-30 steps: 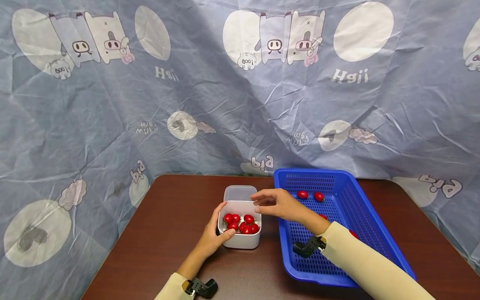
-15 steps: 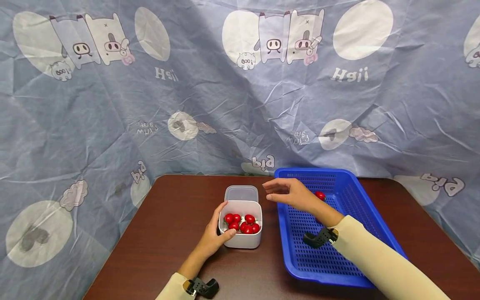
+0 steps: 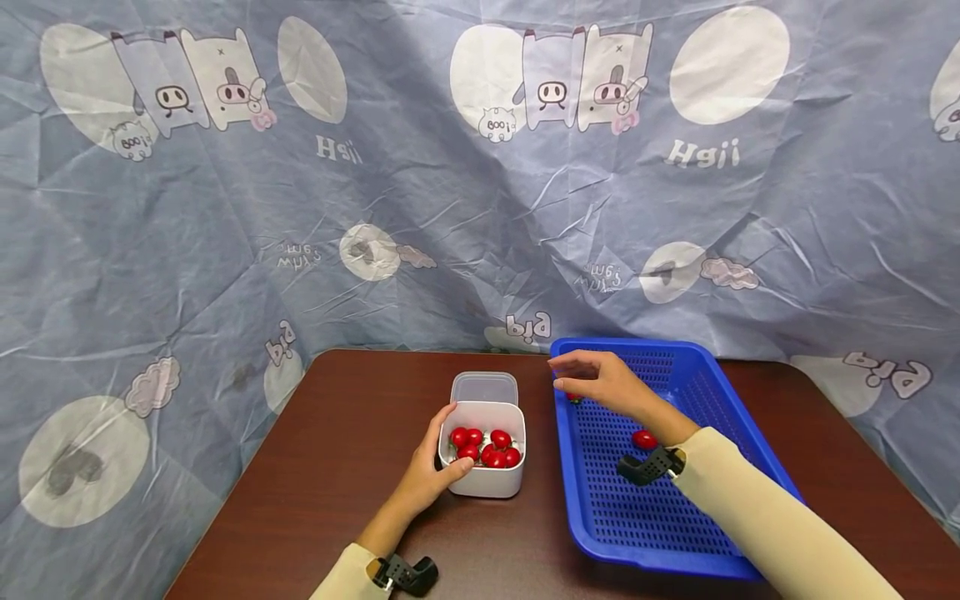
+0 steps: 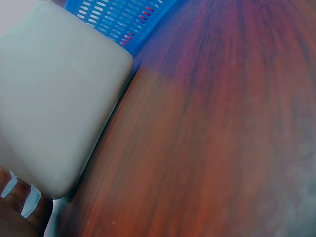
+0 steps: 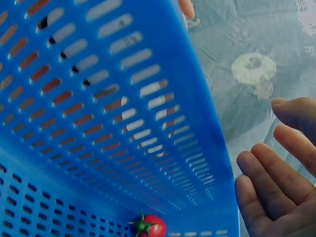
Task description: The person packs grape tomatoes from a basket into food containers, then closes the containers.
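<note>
My left hand (image 3: 425,469) holds a small white box (image 3: 483,482) by its left side, thumb over the near rim. Several small red tomatoes (image 3: 500,438) with green stems lie in the box. In the left wrist view the box wall (image 4: 59,98) fills the left side, with fingertips (image 4: 32,202) below it. My right hand (image 3: 607,385) hovers over the left part of the blue basket (image 3: 577,517), fingers loosely bent and nothing between them. A tomato (image 3: 573,398) shows just under that hand, another (image 3: 644,439) by its wrist. The right wrist view has one tomato (image 5: 155,226) low in the basket.
Behind the box lies a translucent lid (image 3: 484,387). Box and basket stand apart on a dark brown table (image 3: 337,433). A blue-grey printed curtain (image 3: 450,208) hangs right behind the table's far edge.
My right hand has moved right, from beside the box to above the basket, covering some of its tomatoes. The left hand and the box have stayed put.
</note>
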`<control>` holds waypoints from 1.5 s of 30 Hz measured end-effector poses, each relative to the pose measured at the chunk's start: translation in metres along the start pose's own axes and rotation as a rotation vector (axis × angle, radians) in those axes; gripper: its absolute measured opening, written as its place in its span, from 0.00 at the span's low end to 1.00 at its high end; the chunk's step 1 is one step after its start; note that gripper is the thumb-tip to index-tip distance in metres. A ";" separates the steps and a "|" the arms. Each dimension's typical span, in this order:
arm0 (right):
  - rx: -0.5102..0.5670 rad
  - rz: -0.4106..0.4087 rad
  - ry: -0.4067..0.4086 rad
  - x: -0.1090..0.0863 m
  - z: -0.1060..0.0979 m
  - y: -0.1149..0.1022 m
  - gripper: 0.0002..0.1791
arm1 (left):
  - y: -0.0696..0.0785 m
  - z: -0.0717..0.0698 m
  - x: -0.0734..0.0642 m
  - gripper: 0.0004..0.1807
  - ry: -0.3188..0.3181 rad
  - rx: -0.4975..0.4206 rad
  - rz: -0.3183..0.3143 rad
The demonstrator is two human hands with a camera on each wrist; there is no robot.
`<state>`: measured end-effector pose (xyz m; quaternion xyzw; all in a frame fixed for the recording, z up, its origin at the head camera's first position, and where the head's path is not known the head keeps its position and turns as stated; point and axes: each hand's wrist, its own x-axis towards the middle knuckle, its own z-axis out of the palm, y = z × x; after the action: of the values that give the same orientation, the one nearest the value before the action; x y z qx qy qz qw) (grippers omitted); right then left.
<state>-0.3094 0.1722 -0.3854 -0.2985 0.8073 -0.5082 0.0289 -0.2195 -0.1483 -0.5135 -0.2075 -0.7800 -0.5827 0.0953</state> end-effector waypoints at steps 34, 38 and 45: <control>-0.249 0.149 0.087 0.000 -0.014 0.070 0.22 | 0.000 0.000 -0.008 0.44 0.022 -0.005 -0.051; -0.247 0.139 0.086 0.002 -0.014 0.075 0.22 | -0.002 -0.001 -0.004 0.44 0.015 -0.005 -0.028; -0.247 0.185 0.061 0.000 -0.014 0.080 0.22 | -0.001 0.000 0.000 0.44 0.004 -0.001 -0.023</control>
<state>-0.3508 0.2076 -0.4455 -0.2087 0.8882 -0.4091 0.0139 -0.2199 -0.1485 -0.5140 -0.1975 -0.7818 -0.5846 0.0900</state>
